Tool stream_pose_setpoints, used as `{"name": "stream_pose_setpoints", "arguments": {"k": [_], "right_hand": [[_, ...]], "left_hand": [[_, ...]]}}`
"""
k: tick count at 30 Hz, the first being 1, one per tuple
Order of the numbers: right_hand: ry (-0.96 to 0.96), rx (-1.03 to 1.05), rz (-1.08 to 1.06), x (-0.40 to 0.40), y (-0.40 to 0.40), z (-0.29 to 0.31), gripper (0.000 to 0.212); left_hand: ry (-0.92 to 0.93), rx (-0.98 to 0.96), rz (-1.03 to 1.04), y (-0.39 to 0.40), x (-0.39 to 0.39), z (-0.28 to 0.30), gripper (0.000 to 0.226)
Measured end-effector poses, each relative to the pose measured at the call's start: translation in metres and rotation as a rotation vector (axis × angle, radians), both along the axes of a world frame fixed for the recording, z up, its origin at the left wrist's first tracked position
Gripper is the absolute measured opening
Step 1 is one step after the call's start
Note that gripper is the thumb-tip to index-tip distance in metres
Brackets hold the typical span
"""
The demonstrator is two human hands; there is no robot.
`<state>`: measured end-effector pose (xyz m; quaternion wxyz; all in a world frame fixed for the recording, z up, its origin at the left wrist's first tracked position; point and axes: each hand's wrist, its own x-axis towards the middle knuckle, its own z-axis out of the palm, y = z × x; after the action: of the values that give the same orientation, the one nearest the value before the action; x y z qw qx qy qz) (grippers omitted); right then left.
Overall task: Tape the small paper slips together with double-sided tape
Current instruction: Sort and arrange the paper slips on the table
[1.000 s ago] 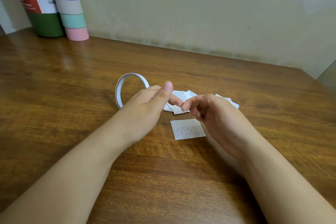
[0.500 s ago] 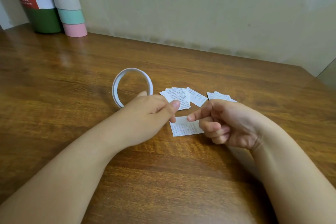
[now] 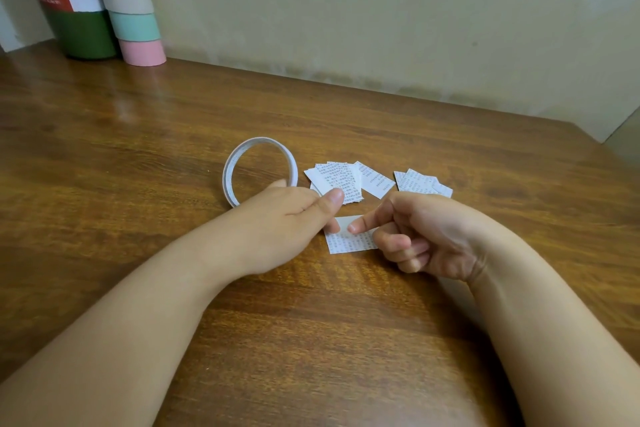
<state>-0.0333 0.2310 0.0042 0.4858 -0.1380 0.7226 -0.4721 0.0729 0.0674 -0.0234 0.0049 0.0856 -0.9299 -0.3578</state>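
Observation:
One printed paper slip [image 3: 350, 242] lies flat on the wooden table [image 3: 138, 156] between my hands, with a paler strip of tape [image 3: 344, 221] along its far edge. My left hand [image 3: 294, 218] touches the strip's left end with a fingertip, thumb raised above it. My right hand [image 3: 426, 236] presses its straight index fingertip on the strip's right part, the other fingers curled. Behind my left hand the white tape roll [image 3: 227, 177] stands on its edge. One fanned pile of slips [image 3: 337, 178] lies behind the hands and a smaller pile [image 3: 419, 180] to its right.
A green cylinder [image 3: 79, 28] and a tube banded purple, beige, teal and pink [image 3: 135, 24] stand at the back left against the wall. The table's right corner shows at the far right.
Both hands have come down from the air to the single slip. The tape piece stretched between the fingertips now lies along the slip's far edge, under the fingertips.

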Motion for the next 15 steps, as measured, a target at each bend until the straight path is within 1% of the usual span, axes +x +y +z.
{"name": "stream_pose_setpoints", "arguments": {"k": [4, 10, 15], "right_hand": [[-0.005, -0.007, 0.006, -0.0003, -0.0004, 0.0000, 0.032], [-0.018, -0.016, -0.003, 0.0004, -0.0006, 0.0009, 0.034], [0.088, 0.065, -0.008, 0.0016, -0.0016, -0.0007, 0.036]], "left_hand": [[-0.012, -0.013, -0.005, -0.0010, -0.0007, -0.0027, 0.071], [-0.031, -0.017, 0.006, 0.0007, 0.0003, 0.0009, 0.075], [-0.029, -0.023, -0.024, 0.0033, 0.0017, 0.0040, 0.070]]}}
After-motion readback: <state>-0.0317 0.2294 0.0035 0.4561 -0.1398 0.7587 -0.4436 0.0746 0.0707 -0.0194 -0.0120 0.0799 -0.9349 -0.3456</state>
